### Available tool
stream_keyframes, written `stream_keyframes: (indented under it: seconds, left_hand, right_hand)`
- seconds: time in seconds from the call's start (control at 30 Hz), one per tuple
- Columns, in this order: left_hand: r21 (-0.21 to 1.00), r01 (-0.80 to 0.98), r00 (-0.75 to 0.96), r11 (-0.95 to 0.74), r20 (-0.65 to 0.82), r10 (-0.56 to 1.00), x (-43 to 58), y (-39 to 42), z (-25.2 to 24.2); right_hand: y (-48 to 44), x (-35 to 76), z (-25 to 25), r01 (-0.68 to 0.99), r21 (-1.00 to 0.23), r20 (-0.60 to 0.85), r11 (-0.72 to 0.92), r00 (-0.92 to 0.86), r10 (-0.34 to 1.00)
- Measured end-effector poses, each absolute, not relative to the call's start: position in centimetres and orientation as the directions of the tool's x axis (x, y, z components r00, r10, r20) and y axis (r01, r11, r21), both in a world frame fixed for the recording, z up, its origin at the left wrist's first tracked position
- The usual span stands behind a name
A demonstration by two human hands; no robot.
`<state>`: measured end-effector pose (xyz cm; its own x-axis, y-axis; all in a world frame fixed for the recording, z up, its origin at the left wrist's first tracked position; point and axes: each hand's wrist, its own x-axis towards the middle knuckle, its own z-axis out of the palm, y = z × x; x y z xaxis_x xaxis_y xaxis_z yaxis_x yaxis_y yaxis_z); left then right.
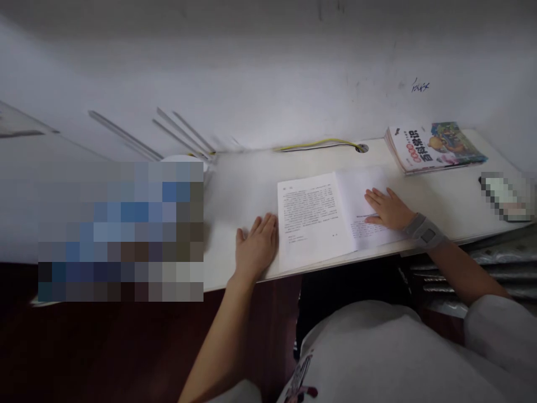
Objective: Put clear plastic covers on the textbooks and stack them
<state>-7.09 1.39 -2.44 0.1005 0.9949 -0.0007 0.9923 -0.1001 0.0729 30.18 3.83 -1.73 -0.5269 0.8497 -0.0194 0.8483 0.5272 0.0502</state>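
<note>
Along a white desk (pixel 241 184), the left hand (pixel 255 246) lies flat and open, holding nothing, fingertips touching the left edge of printed papers (pixel 314 221). The right hand (pixel 388 208), also open and gripping nothing, rests on their right-hand sheet, a grey wrist brace (pixel 425 232) behind it. Farther off, a yellow cable (pixel 319 145) lies at twelve o'clock, an illustrated book (pixel 434 148) at one.

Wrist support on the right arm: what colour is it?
The wrist support is grey, as the head view shows best.
</note>
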Motion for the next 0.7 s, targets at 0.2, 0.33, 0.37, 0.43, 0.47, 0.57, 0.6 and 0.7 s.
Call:
stream_keyframes:
  seconds: [0.2,0.33,0.37,0.43,0.47,0.57,0.6,0.7]
  left_hand:
    - [0.095,0.99,0.099,-0.1,0.009,0.995,-7.0,1.4,-2.4]
    - [0.084,0.991,0.103,-0.104,0.023,0.994,-7.0,1.5,-2.7]
    - [0.08,0.991,0.106,-0.107,0.024,0.994,-7.0,1.5,-2.8]
    - [0.075,0.991,0.106,-0.108,0.027,0.994,-7.0,1.6,-2.9]
    - [0.075,0.991,0.105,-0.107,0.028,0.994,-7.0,1.6,-2.9]
    - [0.077,0.992,0.102,-0.104,0.025,0.994,-7.1,1.6,-2.9]
    - [0.076,0.992,0.101,-0.102,0.022,0.995,-7.2,1.6,-2.9]
    - [0.065,0.993,0.097,-0.097,0.002,0.995,-7.2,1.6,-2.7]
  right_hand:
    - [4.5,31.5,-1.4,0.872,0.025,-0.067,0.489,-0.486,0.871]
    - [3.5,30.6,-1.0,0.857,0.011,-0.046,0.515,-0.515,0.856]
    - [3.0,30.2,-1.0,0.844,0.007,-0.031,0.536,-0.535,0.844]
    - [2.1,29.7,-1.2,0.819,0.0,-0.011,0.573,-0.573,0.819]
    - [1.7,29.6,-1.4,0.813,0.0,-0.007,0.583,-0.583,0.813]
    - [1.1,29.8,-2.0,0.81,0.006,-0.004,0.587,-0.587,0.81]
    - [1.0,29.9,-2.1,0.809,0.008,-0.003,0.588,-0.588,0.809]
    - [1.2,30.4,-2.2,0.801,0.018,0.0,0.598,-0.598,0.801]
